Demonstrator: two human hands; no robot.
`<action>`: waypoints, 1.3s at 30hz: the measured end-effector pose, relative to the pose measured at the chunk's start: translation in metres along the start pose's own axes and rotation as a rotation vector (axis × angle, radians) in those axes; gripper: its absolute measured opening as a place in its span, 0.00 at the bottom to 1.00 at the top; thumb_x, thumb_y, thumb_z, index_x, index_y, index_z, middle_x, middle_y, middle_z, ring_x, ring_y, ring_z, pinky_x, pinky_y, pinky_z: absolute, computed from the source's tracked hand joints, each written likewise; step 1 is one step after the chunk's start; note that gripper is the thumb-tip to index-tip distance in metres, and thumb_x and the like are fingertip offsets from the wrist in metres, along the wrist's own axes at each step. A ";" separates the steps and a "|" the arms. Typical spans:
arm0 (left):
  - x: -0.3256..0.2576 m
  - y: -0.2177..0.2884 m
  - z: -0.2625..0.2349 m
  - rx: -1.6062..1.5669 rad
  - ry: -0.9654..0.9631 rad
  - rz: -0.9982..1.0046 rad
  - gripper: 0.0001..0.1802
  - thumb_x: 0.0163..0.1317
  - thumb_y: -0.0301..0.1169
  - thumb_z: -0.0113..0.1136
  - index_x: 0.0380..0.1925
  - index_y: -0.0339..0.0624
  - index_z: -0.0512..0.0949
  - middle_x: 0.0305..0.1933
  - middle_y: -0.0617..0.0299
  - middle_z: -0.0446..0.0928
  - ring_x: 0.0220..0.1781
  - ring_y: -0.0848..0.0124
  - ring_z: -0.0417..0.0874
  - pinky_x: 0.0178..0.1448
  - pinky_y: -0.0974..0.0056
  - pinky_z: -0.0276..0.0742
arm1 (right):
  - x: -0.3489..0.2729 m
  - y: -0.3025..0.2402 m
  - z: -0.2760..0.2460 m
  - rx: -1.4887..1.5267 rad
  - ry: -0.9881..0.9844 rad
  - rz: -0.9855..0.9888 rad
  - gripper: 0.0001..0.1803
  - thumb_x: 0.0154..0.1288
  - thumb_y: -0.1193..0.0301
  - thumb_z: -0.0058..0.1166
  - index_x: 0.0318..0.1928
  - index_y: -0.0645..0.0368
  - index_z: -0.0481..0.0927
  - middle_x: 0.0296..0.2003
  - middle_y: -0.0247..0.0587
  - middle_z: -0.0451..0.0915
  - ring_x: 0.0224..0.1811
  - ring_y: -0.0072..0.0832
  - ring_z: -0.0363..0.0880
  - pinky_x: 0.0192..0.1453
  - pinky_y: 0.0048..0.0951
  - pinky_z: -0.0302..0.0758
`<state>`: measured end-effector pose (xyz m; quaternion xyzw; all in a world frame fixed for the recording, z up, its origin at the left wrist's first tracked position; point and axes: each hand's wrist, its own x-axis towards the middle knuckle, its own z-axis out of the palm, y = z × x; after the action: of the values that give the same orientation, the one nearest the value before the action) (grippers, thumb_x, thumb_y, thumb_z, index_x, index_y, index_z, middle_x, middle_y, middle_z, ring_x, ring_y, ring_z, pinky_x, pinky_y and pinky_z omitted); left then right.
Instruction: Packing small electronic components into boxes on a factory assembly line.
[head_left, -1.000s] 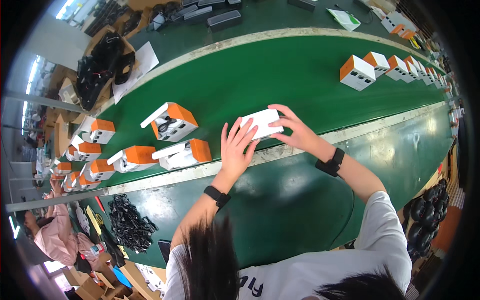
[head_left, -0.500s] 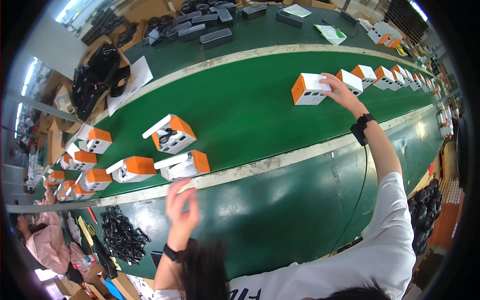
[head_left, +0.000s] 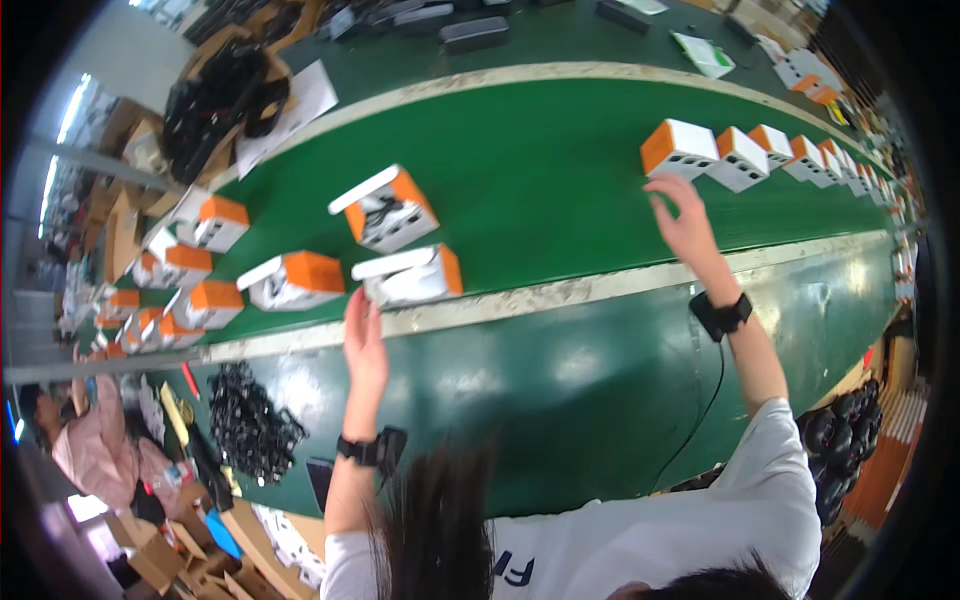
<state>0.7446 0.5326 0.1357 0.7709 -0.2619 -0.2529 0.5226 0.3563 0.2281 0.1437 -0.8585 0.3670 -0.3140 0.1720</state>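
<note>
Our left hand (head_left: 365,335) hangs open and empty just beneath the open-flapped box (head_left: 412,276) at the green belt's (head_left: 540,170) near edge. Our right hand (head_left: 688,222) hovers spread, holding nothing, just below the closed orange-and-white box (head_left: 680,148). Between the two boxes the belt lies bare; the counter (head_left: 560,390) fronts its pale rim.

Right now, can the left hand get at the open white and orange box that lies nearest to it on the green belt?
Probably yes. The left hand is raised just below the open white and orange box, nothing lies between them, and the hand is empty. Only the pale belt edge separates them.
</note>
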 end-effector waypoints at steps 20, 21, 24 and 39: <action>0.038 0.041 0.004 0.483 -0.203 0.645 0.12 0.56 0.25 0.62 0.42 0.43 0.79 0.64 0.50 0.65 0.65 0.49 0.67 0.66 0.51 0.63 | -0.001 -0.244 0.164 0.393 -0.042 0.089 0.11 0.55 0.74 0.61 0.40 0.54 0.80 0.54 0.48 0.68 0.55 0.41 0.68 0.53 0.35 0.70; 0.045 0.041 0.003 0.454 -0.218 0.660 0.13 0.54 0.23 0.63 0.41 0.43 0.79 0.64 0.50 0.65 0.65 0.48 0.66 0.66 0.51 0.63 | -0.001 -0.245 0.168 0.391 -0.043 0.089 0.11 0.55 0.74 0.61 0.40 0.54 0.80 0.54 0.48 0.68 0.55 0.41 0.68 0.53 0.35 0.70; 0.051 0.039 0.020 -0.172 -0.187 0.321 0.16 0.50 0.18 0.65 0.41 0.41 0.78 0.60 0.52 0.69 0.64 0.52 0.68 0.65 0.56 0.66 | 0.003 -0.245 0.177 0.833 -0.051 0.460 0.15 0.53 0.75 0.62 0.43 0.53 0.78 0.53 0.43 0.67 0.52 0.36 0.69 0.50 0.32 0.71; 0.053 0.051 -0.008 0.297 -0.659 0.573 0.31 0.51 0.29 0.68 0.58 0.49 0.73 0.68 0.56 0.61 0.68 0.58 0.62 0.69 0.56 0.60 | 0.017 -0.217 0.149 0.683 -0.393 0.061 0.18 0.51 0.72 0.66 0.44 0.53 0.81 0.61 0.41 0.66 0.62 0.39 0.67 0.63 0.37 0.66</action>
<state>0.7821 0.4863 0.1804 0.6125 -0.6499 -0.2897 0.3443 0.5774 0.3707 0.1539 -0.7844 0.2271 -0.2426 0.5238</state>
